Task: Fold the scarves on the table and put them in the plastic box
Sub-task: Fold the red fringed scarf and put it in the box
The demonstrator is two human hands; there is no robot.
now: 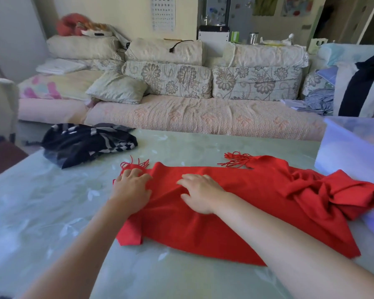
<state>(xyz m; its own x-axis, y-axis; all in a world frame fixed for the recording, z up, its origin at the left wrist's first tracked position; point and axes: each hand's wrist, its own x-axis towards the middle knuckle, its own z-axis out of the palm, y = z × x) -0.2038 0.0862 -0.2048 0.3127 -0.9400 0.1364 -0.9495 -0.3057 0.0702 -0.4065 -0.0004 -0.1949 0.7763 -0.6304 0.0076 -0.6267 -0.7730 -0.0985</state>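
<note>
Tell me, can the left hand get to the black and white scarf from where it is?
Probably yes: the black and white scarf lies beyond and left of the left hand, with only bare table between them.
</note>
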